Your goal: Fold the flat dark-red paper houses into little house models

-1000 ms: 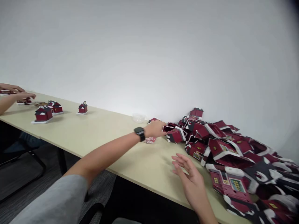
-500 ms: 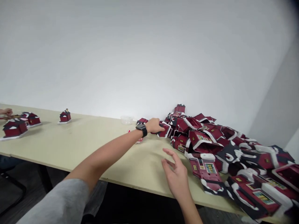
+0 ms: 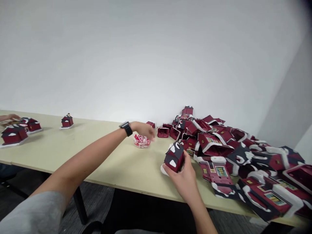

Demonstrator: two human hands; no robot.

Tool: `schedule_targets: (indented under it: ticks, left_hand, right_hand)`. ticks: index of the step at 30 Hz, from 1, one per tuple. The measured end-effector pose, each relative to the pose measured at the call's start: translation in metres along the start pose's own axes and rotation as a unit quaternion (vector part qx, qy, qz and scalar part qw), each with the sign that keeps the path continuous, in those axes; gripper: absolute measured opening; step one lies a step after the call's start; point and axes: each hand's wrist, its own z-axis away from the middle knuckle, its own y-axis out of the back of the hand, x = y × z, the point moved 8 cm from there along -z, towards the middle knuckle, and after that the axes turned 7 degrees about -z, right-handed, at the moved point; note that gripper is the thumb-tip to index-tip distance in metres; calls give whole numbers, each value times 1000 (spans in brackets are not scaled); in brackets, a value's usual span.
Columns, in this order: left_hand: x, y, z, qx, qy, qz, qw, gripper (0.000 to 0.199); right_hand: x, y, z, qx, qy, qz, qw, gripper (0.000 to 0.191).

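Note:
My right hand [image 3: 185, 170] grips a small dark red toy house [image 3: 175, 157] with a black roof and white snow patches, just above the near part of the table. The house is tilted, and my thumb and fingers are on its sides. Farther back, my left hand [image 3: 144, 130] reaches over beside a clear bowl [image 3: 142, 146] of red-and-white pieces too small to name. Its fingers are blurred by motion, so their closure is unclear. To the right of both hands spreads a heap of similar houses [image 3: 214, 146], many showing hollow undersides.
Pale yellow table [image 3: 107, 162] stands against a white wall [image 3: 146, 58]. At the left, a single toy house [image 3: 67, 121] stands upright; further left are more houses [image 3: 15, 135] near another person's hand [image 3: 12, 116]. Some hollow houses [image 3: 162, 132] lie behind my left hand.
My left hand has left the toy house at the heap's edge and moved left toward the bowl. My right hand, open before, now holds a toy house.

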Motion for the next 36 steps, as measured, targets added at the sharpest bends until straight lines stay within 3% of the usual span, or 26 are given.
schedule_targets:
  ticks: [2, 4, 6, 9, 11, 13, 18, 21, 24, 29, 36]
  left_hand:
    - [-44, -5, 2, 30, 64, -57, 996, 24]
    - [-72, -14, 4, 48, 90, -73, 992, 18]
    - [-85, -20, 6, 75, 93, -80, 990, 17]
    - [-84, -17, 13, 125, 81, -80, 986, 14]
    - [-68, -9, 21, 160, 64, -78, 982, 15]
    - [-38, -4, 28, 186, 34, -75, 979, 16]
    - [85, -2, 50, 260, -127, -142, 947, 14]
    - [133, 1, 59, 306, -189, -172, 917, 9]
    - [147, 1, 61, 323, -235, -160, 903, 9]
    - [138, 0, 65, 375, -269, -100, 881, 18]
    - [139, -9, 68, 429, -294, -137, 843, 32]
  right_hand:
    - [4, -7, 1, -45, -54, -63, 996, 93]
    - [5, -14, 2, -83, -81, -91, 989, 92]
    - [5, -18, 3, -106, -89, -101, 985, 94]
    - [5, -17, 3, -109, -102, -117, 982, 96]
    - [7, -15, 3, -94, -118, -136, 979, 96]
    - [8, -11, 3, -73, -126, -157, 977, 92]
    - [22, 3, 1, 4, -152, -206, 967, 66]
    - [33, 4, 3, 32, -179, -282, 942, 60]
    - [33, 2, 6, 49, -190, -357, 913, 56]
    - [19, 1, 7, 64, -195, -422, 883, 53]
    - [1, -5, 6, -9, -188, -467, 864, 48]
